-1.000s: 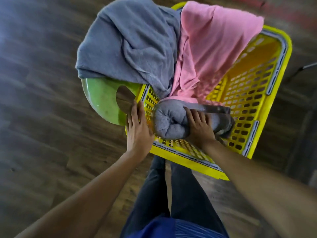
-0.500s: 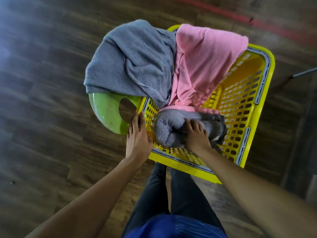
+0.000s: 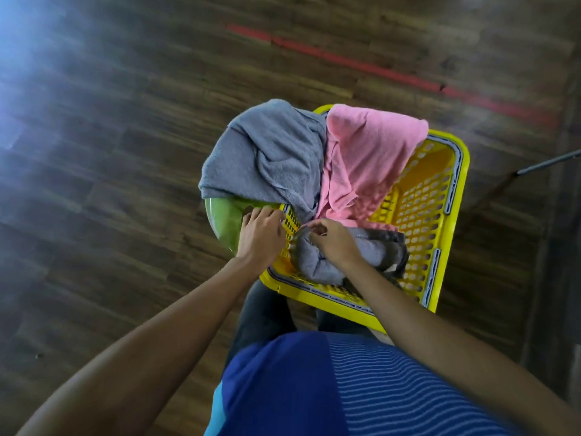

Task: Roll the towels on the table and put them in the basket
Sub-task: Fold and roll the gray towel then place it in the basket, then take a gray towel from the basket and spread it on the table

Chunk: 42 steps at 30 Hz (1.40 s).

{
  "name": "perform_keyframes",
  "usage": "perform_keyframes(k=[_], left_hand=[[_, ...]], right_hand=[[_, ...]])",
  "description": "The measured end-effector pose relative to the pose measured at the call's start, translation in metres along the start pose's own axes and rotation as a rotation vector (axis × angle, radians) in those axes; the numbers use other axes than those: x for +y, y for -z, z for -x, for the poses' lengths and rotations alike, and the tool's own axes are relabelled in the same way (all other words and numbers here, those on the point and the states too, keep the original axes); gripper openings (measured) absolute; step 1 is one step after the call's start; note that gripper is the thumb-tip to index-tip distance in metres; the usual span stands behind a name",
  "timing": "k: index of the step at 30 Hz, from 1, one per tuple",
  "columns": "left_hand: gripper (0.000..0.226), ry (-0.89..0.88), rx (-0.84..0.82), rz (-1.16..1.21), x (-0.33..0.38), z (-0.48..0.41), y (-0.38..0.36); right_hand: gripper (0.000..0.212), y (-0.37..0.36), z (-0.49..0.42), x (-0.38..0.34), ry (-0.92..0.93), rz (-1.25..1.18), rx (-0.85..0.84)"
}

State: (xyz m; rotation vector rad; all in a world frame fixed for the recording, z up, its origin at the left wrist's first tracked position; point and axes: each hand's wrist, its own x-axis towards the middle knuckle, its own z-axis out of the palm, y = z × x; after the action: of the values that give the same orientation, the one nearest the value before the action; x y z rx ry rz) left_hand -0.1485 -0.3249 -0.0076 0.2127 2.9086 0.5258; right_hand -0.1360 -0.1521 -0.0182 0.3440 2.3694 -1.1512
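Lying in the near end of the yellow basket (image 3: pixel 452 215), the rolled grey towel (image 3: pixel 317 262) sits under the right hand (image 3: pixel 333 240) — fingertips pinching its edge. Left hand (image 3: pixel 259 229) rests slack-fingered on the basket's corner — gripping nothing.

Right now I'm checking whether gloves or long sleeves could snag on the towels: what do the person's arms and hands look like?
Both forearms are bare as far as the view shows, with no sleeves reaching them. The left hand and right hand wear no gloves, and no rings, watch or bands can be seen. The only clothing visible is a blue top, part plain, part finely striped, and dark trousers.
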Motion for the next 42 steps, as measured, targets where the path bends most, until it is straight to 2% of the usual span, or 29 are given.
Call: perform_keyframes(k=[3, 5, 10, 13, 15, 18, 21, 23, 26, 29, 32, 34, 37, 42], left_hand=[[0.021, -0.126, 0.066, -0.084, -0.015, -0.033, 0.018], [0.023, -0.230, 0.053, -0.184, -0.029, -0.062, 0.026], [0.043, -0.491, -0.250, -0.496, -0.054, -0.118, 0.034], [0.040, -0.631, -0.303, -0.581, -0.062, -0.131, 0.036], [0.039, -0.709, -0.336, -0.517, -0.063, -0.134, 0.042], [0.041, -0.696, -0.349, -0.319, -0.064, -0.132, 0.053], [0.018, -0.721, -0.326, -0.186, -0.067, -0.132, 0.061], [0.008, -0.720, -0.360, -0.070, -0.070, -0.132, 0.069], [0.007, -0.725, -0.346, 0.041, -0.071, -0.133, 0.081], [0.008, -0.747, -0.306, 0.097, -0.069, -0.138, 0.094], [0.012, -0.825, -0.335, 0.091, -0.069, -0.145, 0.105], [0.013, -0.813, -0.336, 0.151, -0.067, -0.148, 0.112], [0.010, -0.690, -0.288, 0.313, -0.063, -0.157, 0.125], [0.013, -0.663, -0.303, 0.275, -0.044, -0.157, 0.135]], right_hand=[[0.019, -0.006, -0.019, -0.027, -0.023, -0.057, 0.011], [0.020, -0.014, -0.035, -0.043, -0.059, -0.057, 0.037], [0.040, -0.030, -0.058, -0.072, -0.114, -0.038, 0.156], [0.048, -0.048, -0.064, -0.073, -0.194, -0.030, 0.152], [0.054, -0.060, -0.064, -0.072, -0.230, -0.027, 0.155], [0.058, -0.072, -0.059, -0.078, -0.248, -0.011, 0.216], [0.038, -0.074, -0.056, -0.081, -0.247, -0.021, 0.323], [0.026, -0.070, -0.053, -0.082, -0.232, -0.003, 0.333], [0.021, -0.061, -0.044, -0.089, -0.163, 0.008, 0.387], [0.015, -0.049, -0.034, -0.102, -0.124, -0.154, 0.471], [0.011, -0.029, -0.023, -0.115, -0.060, -0.238, 0.535], [0.010, -0.014, -0.017, -0.120, -0.021, -0.290, 0.502], [0.008, -0.001, -0.011, -0.117, 0.024, -0.338, 0.414], [0.006, 0.024, -0.002, -0.120, 0.092, -0.464, 0.452]])
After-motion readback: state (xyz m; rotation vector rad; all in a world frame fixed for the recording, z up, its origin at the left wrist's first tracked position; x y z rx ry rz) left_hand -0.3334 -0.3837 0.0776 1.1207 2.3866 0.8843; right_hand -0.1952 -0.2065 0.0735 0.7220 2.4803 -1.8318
